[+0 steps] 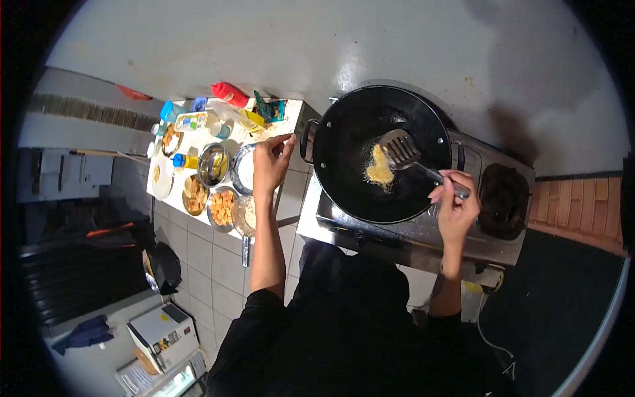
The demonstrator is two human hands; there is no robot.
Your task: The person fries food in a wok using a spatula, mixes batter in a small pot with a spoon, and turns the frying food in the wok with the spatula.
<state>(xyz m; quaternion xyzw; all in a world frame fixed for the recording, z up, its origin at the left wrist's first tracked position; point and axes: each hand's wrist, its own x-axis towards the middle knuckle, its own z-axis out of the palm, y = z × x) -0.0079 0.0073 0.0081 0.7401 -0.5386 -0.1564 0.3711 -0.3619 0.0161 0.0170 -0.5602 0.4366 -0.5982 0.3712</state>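
Observation:
My right hand [455, 205] is closed round the handle of a slotted turner [399, 149]. Its blade rests in a large black wok [350, 192], against a small heap of yellowish, crumbly food [379, 169] that looks like minced garlic. Oil or moisture glistens around the heap. To the wok's left, my left hand [271, 162] hovers with its fingertips drawn together, close to the wok's left handle [305, 142]. Whatever it may pinch is too small to make out. Partly behind that hand and wrist are a bowl of white contents [245, 167] and a handled strainer or pan [243, 217].
The wok stands on a steel gas stove [430, 238], with a second burner [503, 198] at right. A side table [291, 112] carries a bowl of orange-brown pieces [222, 206], a steel bowl [213, 164], a red squeeze bottle [229, 94] and packets. A wall rises behind.

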